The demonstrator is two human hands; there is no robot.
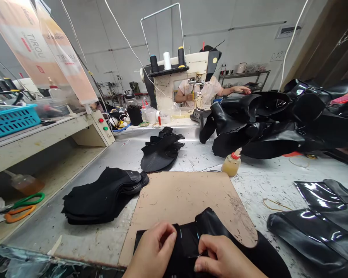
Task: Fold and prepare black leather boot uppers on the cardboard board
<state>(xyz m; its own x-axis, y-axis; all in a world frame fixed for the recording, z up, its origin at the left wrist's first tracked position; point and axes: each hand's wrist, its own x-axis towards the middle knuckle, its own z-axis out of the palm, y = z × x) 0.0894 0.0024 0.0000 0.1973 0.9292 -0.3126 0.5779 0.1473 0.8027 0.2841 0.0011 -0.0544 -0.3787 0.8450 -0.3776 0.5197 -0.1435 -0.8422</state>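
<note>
At the bottom of the head view, my left hand [153,253] is curled with its fingers pressed onto a black glossy leather piece [188,239]. Close beside it, my right hand [220,256] pinches the same piece at its near edge. The piece lies on a brown cardboard work board [185,197] on the table. I cannot make out any tool in either hand.
Stacks of black cut pieces [104,197] [162,150] lie left and ahead. A glue bottle [232,163] stands by the board. Glossy black boot uppers [278,123] [321,227] pile at the right. Behind a sewing machine [188,77] sits another person [214,90]. Scissors [23,206] rest on the left shelf.
</note>
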